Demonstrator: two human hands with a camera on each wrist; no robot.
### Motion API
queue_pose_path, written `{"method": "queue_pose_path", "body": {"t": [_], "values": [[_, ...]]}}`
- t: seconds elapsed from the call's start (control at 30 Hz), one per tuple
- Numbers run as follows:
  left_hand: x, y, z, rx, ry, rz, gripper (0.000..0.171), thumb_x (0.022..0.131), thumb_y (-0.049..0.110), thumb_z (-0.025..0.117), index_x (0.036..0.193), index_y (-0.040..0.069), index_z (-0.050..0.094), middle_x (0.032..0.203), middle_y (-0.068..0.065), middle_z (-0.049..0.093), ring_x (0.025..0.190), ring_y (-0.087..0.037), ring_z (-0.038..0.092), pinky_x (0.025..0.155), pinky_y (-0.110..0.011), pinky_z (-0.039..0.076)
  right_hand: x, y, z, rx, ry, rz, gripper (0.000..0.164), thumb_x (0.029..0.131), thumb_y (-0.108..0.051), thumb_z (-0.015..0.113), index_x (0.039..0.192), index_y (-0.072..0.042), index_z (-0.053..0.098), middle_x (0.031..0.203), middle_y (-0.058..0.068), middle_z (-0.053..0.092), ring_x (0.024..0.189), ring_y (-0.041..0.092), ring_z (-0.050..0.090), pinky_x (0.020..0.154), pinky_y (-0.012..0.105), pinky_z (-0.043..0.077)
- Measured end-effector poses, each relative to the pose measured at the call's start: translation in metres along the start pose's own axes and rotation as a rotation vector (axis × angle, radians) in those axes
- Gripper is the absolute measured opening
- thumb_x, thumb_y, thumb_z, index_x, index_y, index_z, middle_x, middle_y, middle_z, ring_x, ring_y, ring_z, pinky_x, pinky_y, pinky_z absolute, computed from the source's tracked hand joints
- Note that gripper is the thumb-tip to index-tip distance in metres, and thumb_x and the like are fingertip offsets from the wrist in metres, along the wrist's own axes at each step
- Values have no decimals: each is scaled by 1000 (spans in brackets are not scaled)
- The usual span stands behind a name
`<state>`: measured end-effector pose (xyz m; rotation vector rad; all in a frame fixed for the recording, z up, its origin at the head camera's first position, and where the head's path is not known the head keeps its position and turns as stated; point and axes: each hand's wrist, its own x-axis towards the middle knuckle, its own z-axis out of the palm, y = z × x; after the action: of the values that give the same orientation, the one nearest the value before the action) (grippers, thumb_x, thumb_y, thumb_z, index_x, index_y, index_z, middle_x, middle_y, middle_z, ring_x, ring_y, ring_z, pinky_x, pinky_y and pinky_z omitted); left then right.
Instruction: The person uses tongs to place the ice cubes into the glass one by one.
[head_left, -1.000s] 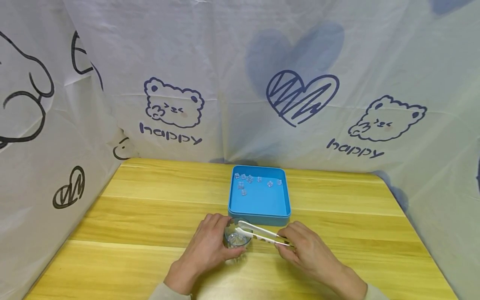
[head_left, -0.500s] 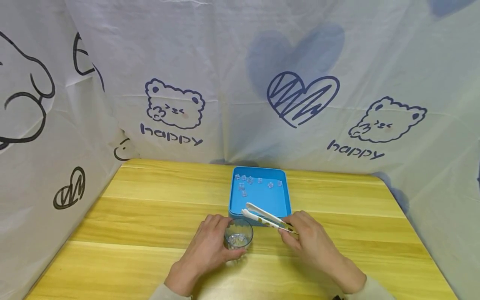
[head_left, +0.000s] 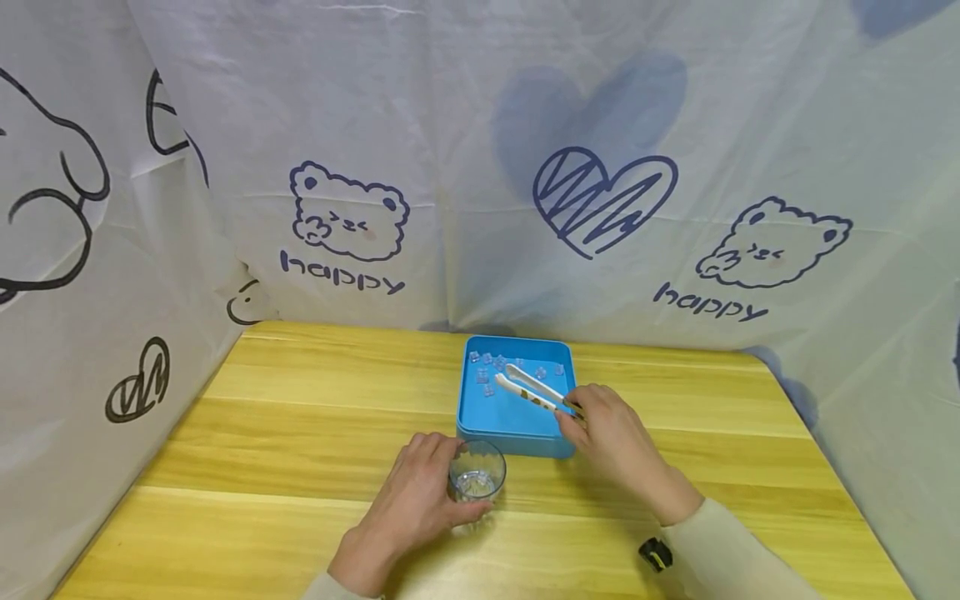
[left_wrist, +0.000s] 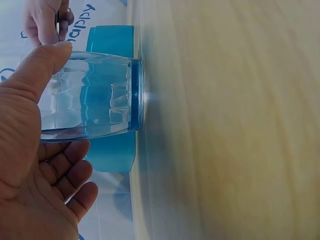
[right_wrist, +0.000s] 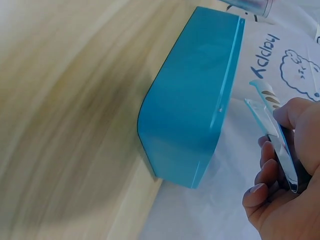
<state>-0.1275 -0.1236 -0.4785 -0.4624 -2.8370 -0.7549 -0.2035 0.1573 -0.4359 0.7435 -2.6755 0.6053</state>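
A clear drinking glass [head_left: 480, 477] stands upright on the table, gripped at its side by my left hand [head_left: 414, 498]; the thumb wraps the near side. The left wrist view shows the same glass [left_wrist: 102, 95], with the thumb and fingers on either side. White tongs [head_left: 531, 400] with gold-brown patches are held between thumb and fingers of my right hand [head_left: 611, 433]. Their tips hover over the blue tray [head_left: 517, 443], apart, with nothing visible between them. Several small clear cubes [head_left: 483, 377] lie toward the tray's back and left. Contents of the glass's bottom are hard to tell.
The tray sits on a wood-grain table [head_left: 300, 417], just behind the glass. A white printed cloth [head_left: 465, 167] hangs along the back and sides. A small black object [head_left: 656, 554] shows beside the right sleeve.
The right hand has moved the tongs from over the glass, forward and up, to above the tray. The left hand stays on the glass.
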Motion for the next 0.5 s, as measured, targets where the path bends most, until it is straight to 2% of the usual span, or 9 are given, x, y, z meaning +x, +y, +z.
{"method": "queue_pose_path", "body": {"t": [0.5], "values": [[0,0,-1,-5,-13,-11,75,75,54,91,127,7,66,112,-2,65,105,-18,53,95,-43,49,17,1,17,-12,-48,109,18,100,-18,72,102,0,69,88,6,63,76,19,52,66,34,51]]}}
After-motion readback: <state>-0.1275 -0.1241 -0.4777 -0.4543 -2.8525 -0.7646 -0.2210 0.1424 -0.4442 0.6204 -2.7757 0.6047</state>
